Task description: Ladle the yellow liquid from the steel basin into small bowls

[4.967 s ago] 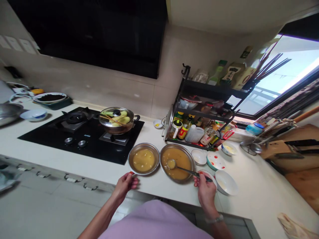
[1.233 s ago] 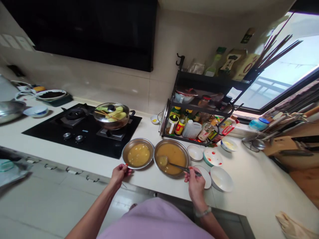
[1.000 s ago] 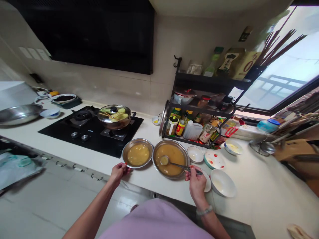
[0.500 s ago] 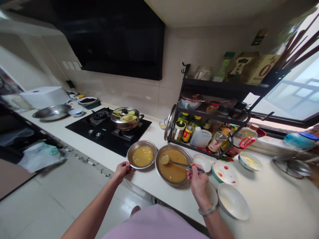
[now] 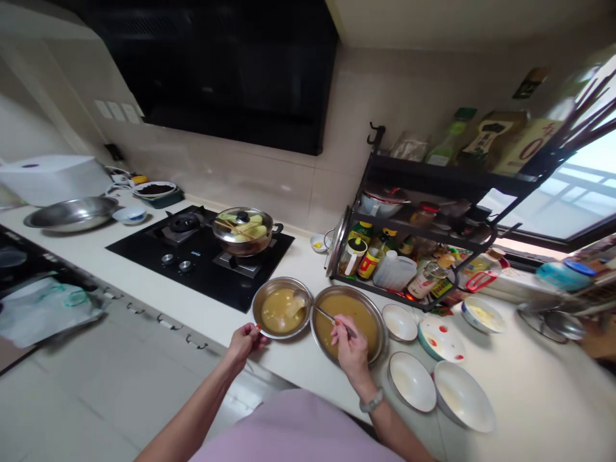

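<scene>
My left hand (image 5: pixel 246 341) pinches the near-left rim of a metal bowl (image 5: pixel 282 280), which holds yellowish-brown liquid with pale bits floating in it. A larger metal bowl (image 5: pixel 384 328) of similar liquid stands against it on the right. My right hand (image 5: pixel 352 346) is closed round the handle of a ladle (image 5: pixel 321 310), above the larger bowl. The ladle's head is tilted over the left bowl, and liquid runs from it into that bowl.
A lidded pot (image 5: pixel 244 240) with pale green pieces sits on the black gas hob (image 5: pixel 144 250). Several white bowls (image 5: pixel 412 382) stand right of the metal bowls. Behind them is a black rack (image 5: pixel 380 285) of bottles and jars. The counter's front edge (image 5: pixel 289 366) runs close to me.
My right hand has carried the ladle left from the larger bowl to the smaller one and tipped it. My left hand stays at the smaller bowl's rim. The view has shifted slightly.
</scene>
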Tool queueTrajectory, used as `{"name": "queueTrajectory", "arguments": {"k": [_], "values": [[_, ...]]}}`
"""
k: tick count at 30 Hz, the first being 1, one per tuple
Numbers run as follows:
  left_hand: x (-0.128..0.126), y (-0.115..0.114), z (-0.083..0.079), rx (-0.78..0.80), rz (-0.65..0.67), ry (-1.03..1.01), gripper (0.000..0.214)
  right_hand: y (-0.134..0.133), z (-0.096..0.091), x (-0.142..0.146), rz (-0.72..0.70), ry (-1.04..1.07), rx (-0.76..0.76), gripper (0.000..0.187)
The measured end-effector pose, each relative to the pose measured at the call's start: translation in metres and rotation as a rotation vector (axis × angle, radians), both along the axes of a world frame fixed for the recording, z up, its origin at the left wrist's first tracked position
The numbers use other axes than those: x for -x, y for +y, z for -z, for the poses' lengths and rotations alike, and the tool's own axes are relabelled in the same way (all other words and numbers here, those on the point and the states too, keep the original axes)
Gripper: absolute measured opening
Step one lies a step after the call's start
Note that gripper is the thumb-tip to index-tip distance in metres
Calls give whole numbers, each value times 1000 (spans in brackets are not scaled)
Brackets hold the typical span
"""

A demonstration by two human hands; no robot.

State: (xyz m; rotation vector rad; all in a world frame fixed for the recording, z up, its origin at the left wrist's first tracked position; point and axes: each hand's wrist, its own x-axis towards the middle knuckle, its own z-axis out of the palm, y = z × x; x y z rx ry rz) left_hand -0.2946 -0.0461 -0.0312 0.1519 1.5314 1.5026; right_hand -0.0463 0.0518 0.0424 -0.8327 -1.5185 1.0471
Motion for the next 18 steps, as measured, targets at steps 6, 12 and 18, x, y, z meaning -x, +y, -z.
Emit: {"name": "queueTrajectory", "arguments": {"k": [6, 12, 18], "values": [[0, 0, 5, 11, -7, -9, 26, -8, 1, -41, 0, -226, -294, 25], [1, -1, 6, 27, -7, -23, 23, -13, 15, -84, 132, -356, -288, 23], [1, -1, 4, 15, 0, -15, 25, -19, 22, -92, 345, -130, 199, 32]]}}
